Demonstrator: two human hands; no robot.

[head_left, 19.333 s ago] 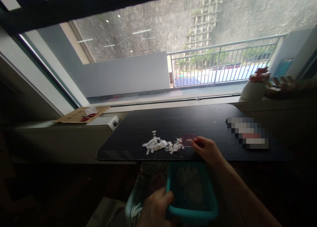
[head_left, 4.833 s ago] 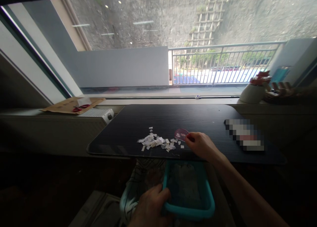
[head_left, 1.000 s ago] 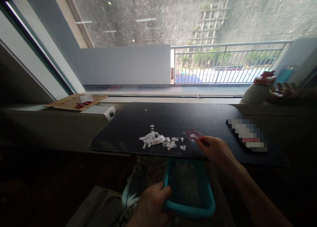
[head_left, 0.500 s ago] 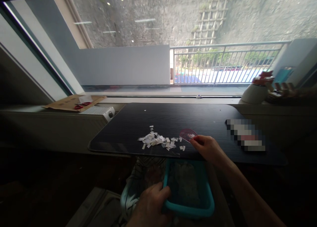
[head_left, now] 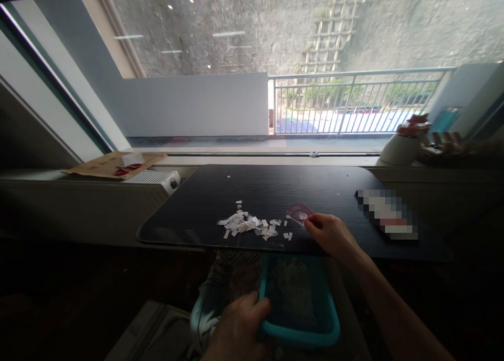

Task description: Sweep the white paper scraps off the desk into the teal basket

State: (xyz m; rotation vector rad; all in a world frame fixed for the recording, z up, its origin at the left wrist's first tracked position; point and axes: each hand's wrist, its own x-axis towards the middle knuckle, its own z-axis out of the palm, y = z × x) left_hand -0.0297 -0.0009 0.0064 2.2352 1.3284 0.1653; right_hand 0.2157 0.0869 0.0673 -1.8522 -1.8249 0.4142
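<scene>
My right hand (head_left: 328,232) reaches over the dark table, thumb and fingers pinched on a thin, see-through pink piece with a rounded edge (head_left: 300,212). A few pale bits show on or behind it. Just left of it, a loose pile of small white paper scraps (head_left: 244,223) lies on the tabletop, with some stray scraps between. Below the table's near edge, my left hand (head_left: 244,319) is closed on the left rim of a turquoise plastic bin (head_left: 301,336). Pale, crumpled contents show dimly inside the bin.
The black table (head_left: 275,185) stands against a window ledge. A blurred-out flat object (head_left: 388,214) lies at its right. On the ledge are brown paper (head_left: 102,164) with red-handled scissors (head_left: 128,168) and a white pot (head_left: 397,148). A radiator (head_left: 151,178) adjoins the table's left.
My right hand has shifted the pink piece slightly right, away from the scraps. My left hand keeps its hold on the bin. The whole view has moved a little.
</scene>
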